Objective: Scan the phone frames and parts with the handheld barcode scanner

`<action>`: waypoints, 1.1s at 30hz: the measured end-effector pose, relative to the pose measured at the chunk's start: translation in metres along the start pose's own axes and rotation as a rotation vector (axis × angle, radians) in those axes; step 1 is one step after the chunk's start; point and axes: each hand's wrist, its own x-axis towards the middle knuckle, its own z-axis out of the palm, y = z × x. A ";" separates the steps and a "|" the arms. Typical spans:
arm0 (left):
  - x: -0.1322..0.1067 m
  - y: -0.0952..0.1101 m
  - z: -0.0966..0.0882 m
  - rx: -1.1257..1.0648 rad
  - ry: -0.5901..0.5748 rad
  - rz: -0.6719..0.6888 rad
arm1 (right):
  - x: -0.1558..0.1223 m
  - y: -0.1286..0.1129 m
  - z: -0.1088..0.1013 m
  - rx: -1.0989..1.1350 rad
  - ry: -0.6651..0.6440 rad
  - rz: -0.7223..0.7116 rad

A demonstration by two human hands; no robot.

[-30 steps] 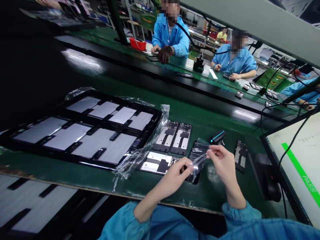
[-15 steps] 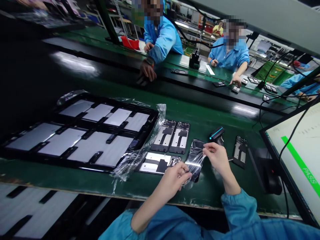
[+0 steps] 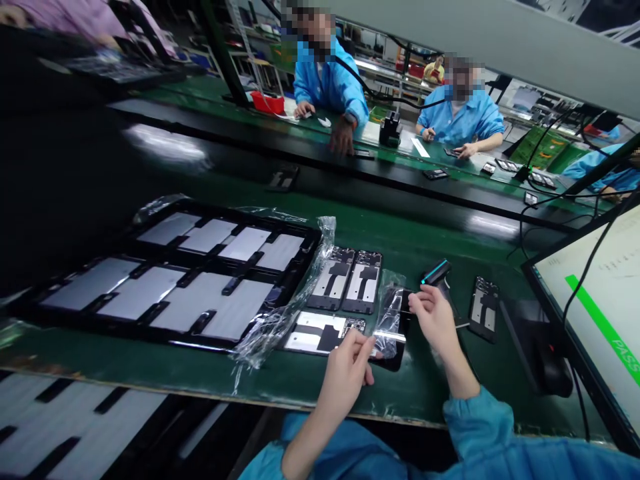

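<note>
My left hand pinches the near end of a clear plastic film. My right hand pinches its far end. The film lies over a dark phone part on the green bench. Just left of it lie three phone frames: two side by side and one crosswise. A large black tray of grey panels, with loose clear wrap at its right edge, fills the left of the bench.
A black handheld scanner and one more phone frame lie right of my hands. A monitor with a green bar stands far right. Across the black conveyor, people in blue coats work. Another tray sits below the bench edge.
Both hands have lowered the film toward the bench and over the dark part. The person opposite has pulled an arm back from the conveyor, where a part now lies.
</note>
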 end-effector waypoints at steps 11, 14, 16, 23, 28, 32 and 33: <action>-0.001 0.005 0.012 -0.346 0.127 -0.044 | -0.050 0.004 0.016 0.438 -0.137 0.216; -0.004 0.003 0.018 -0.436 0.157 -0.062 | -0.056 0.007 0.009 0.451 -0.102 0.212; -0.002 0.008 0.016 -0.481 0.088 -0.114 | -0.061 0.006 0.003 0.450 -0.130 0.210; 0.019 0.035 0.002 -0.417 -0.343 -0.193 | -0.069 0.000 -0.006 0.501 -0.275 0.237; 0.021 0.034 0.003 -0.307 -0.337 -0.180 | -0.068 -0.001 -0.010 0.511 -0.266 0.237; 0.019 0.032 0.003 -0.116 -0.186 -0.100 | -0.070 0.002 -0.013 0.460 -0.217 0.218; 0.018 0.032 0.003 -0.083 -0.148 -0.073 | -0.071 0.003 -0.012 0.447 -0.207 0.213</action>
